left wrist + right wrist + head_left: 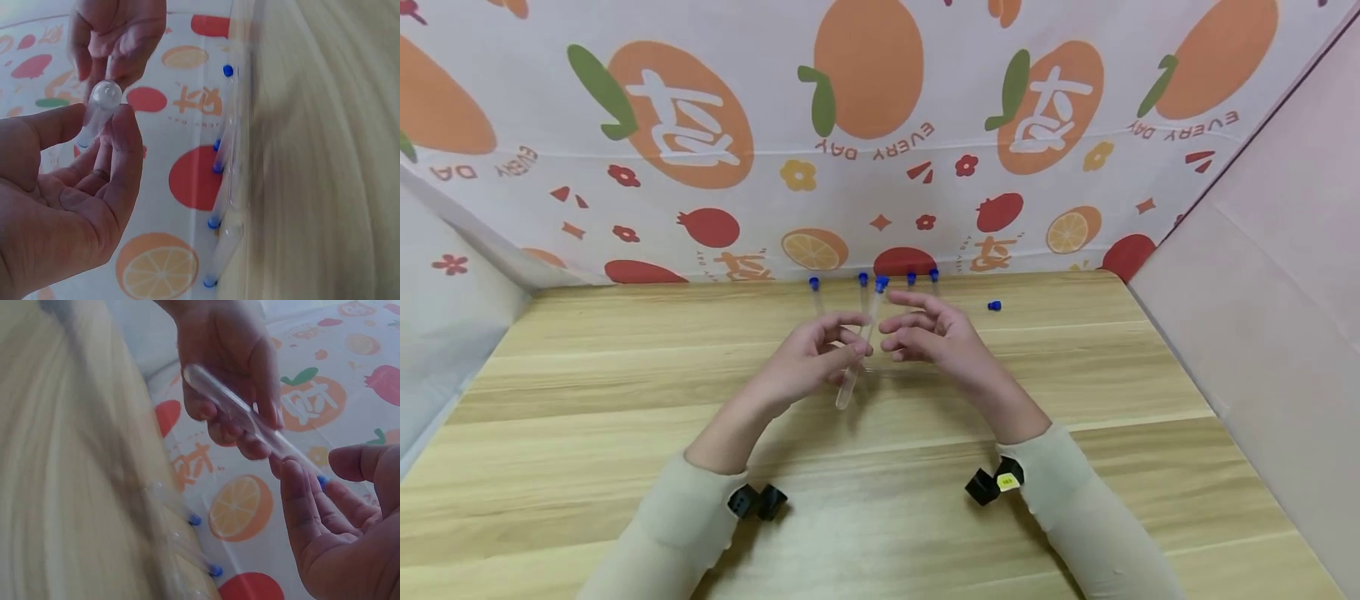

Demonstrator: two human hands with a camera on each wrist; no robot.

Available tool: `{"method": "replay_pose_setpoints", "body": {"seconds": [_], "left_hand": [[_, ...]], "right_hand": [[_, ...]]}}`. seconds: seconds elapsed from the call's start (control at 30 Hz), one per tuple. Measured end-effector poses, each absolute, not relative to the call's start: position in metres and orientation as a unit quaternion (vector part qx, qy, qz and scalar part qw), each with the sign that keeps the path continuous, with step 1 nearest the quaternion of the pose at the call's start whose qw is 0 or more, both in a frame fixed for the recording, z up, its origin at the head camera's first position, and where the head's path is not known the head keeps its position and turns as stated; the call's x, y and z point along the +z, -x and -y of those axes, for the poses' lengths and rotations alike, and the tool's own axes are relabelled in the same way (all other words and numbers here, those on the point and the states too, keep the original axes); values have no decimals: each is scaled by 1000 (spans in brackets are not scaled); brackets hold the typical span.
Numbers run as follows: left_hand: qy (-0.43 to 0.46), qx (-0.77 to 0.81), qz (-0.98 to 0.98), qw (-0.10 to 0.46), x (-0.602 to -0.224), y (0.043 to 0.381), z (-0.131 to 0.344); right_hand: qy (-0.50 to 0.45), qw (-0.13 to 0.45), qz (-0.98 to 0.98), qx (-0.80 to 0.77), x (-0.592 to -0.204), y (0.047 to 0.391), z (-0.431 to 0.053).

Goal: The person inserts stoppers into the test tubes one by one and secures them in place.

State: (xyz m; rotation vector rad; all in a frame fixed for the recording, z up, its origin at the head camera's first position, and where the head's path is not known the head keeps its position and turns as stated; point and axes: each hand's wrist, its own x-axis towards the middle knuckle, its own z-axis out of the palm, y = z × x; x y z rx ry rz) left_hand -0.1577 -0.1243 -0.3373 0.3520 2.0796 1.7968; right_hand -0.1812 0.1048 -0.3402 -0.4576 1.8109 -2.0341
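Note:
In the head view, my left hand (805, 364) pinches a clear test tube (848, 390) between thumb and fingers. The tube tilts, its rounded end toward me and its blue cap (882, 284) at the far upper end. My right hand (942, 333) is just right of the tube, its fingers parted and loosely bent near the cap. Seen from the right wrist, the right thumb (356, 461) and fingers spread about the capped end without closing on it. The left wrist view looks at the tube's rounded bottom (107, 94).
Several blue-capped clear tubes lie along the table's back edge, one with its cap (815, 284) at the left. A loose blue cap (995, 306) lies to their right on the wooden table (880, 525). A fruit-print cloth (865, 175) hangs behind.

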Motion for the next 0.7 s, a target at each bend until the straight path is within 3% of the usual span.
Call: {"method": "replay_pose_setpoints", "body": {"seconds": [0.2,0.7], "left_hand": [[-108,643,-735,187,-343,164,130],[-76,659,-731,159,-352,173,151]], "right_hand": [[167,238,-643,-709,-348,177,-96],[122,291,-603,-733,-359,197,-67]]}}
